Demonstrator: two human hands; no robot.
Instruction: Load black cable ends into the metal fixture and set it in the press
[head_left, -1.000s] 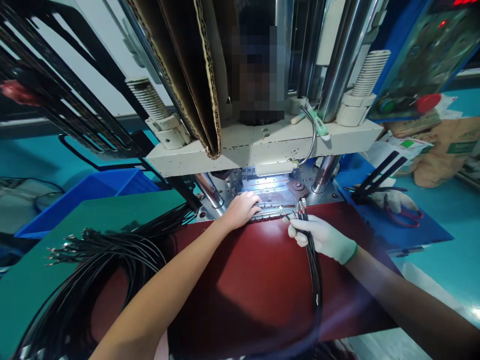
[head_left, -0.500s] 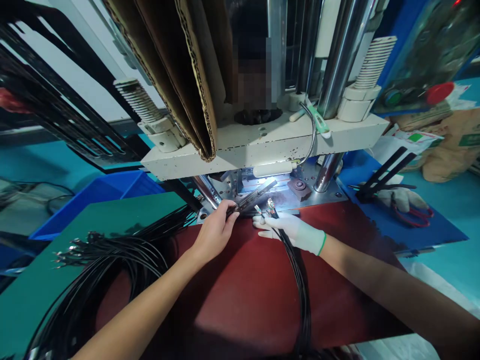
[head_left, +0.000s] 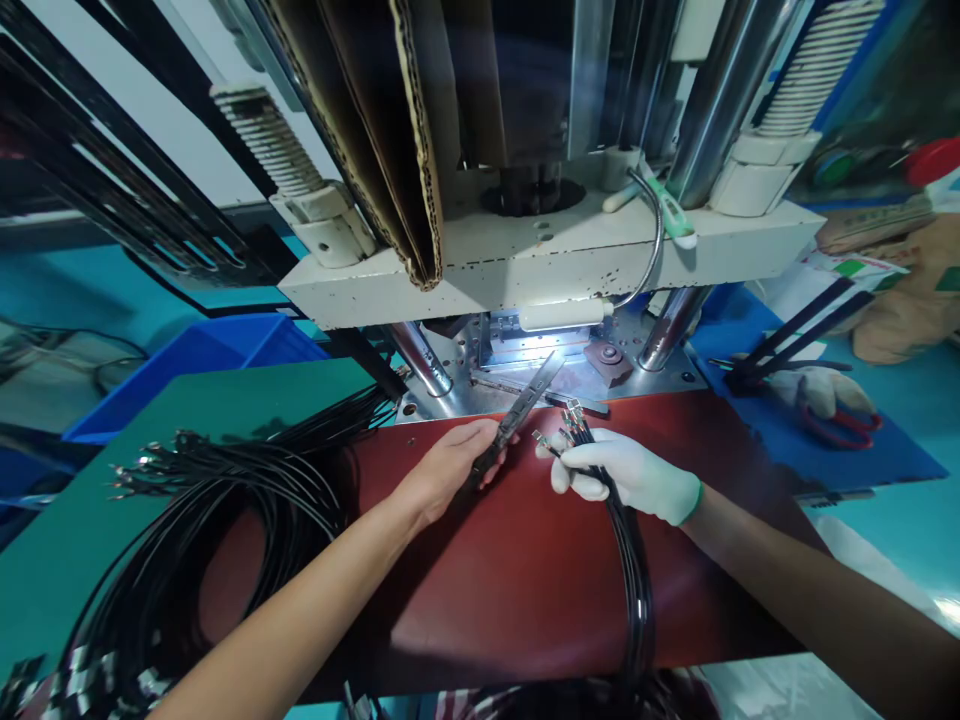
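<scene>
My bare left hand [head_left: 450,462] is closed around the near end of a narrow dark metal bar [head_left: 523,405]. Its bright far end points up and right toward the lit press bed. In a white glove, my right hand [head_left: 634,475] grips a bundle of black cables [head_left: 634,590], whose metal connectors [head_left: 576,418] stick up past the fingers. One cable end [head_left: 541,440] stands apart from the others, at the thumb and fingertips. The cables hang down toward the table's front edge. Both hands are above the red mat [head_left: 480,580], a little apart.
A press with a white plate [head_left: 540,255] and a metal bed [head_left: 457,400] stands ahead, lit by a white lamp [head_left: 566,316]. Coiled black cables [head_left: 247,500] lie left. A blue bin [head_left: 187,365], folded cardboard [head_left: 424,200], and red-handled scissors with a glove [head_left: 817,390] surround it.
My left hand has drawn the metal bar back from the press bed and turned it more upright. My right hand has shifted slightly right with the cables. The camera view has moved a little.
</scene>
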